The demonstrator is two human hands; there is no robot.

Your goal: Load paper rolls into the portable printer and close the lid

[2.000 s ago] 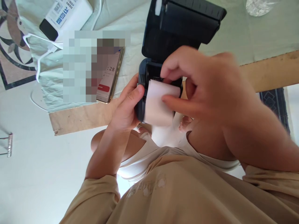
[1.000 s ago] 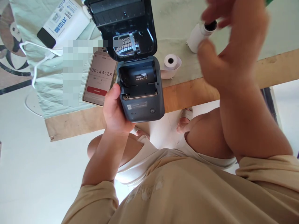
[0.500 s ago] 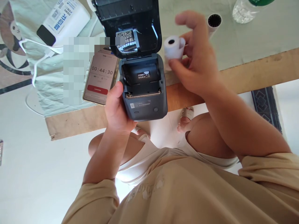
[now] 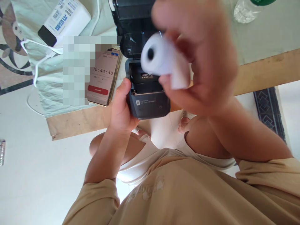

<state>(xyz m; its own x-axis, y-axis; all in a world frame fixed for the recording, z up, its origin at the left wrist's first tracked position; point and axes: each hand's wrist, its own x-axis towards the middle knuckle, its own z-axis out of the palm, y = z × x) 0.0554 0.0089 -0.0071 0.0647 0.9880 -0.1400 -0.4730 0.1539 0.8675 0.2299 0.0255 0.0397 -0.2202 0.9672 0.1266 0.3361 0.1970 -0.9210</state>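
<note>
Two hands are seen — the left hand [image 4: 120, 107] grips an open printer [image 4: 147, 93]; a paper roll [image 4: 161, 61], lifted from the surface [image 4: 257, 75], is now pinched in the right hand [image 4: 203, 56] above its bay.

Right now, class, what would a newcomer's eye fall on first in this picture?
First, the blurred right hand near the camera, holding a white paper roll above a dark printer with its lid open. The left hand grips the printer's side at the table edge. Left of it lies a phone showing a timer.
</note>
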